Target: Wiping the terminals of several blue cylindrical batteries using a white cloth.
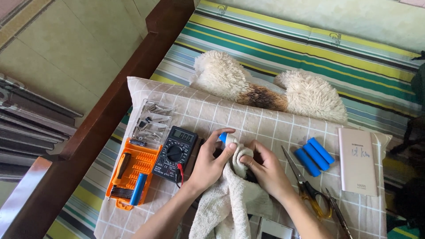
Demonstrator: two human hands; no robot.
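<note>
I see my left hand point(210, 161) pinching a small blue cylindrical battery point(223, 138), its tip poking out of a cream towel point(230, 194) wrapped around it. My right hand point(265, 170) is closed on the towel's bunched end beside it. Both sit over the checked pillow point(265, 119) on the bed, between a black multimeter point(175, 152) and scissors point(303, 183). Three more blue batteries point(314, 156) lie further right.
</note>
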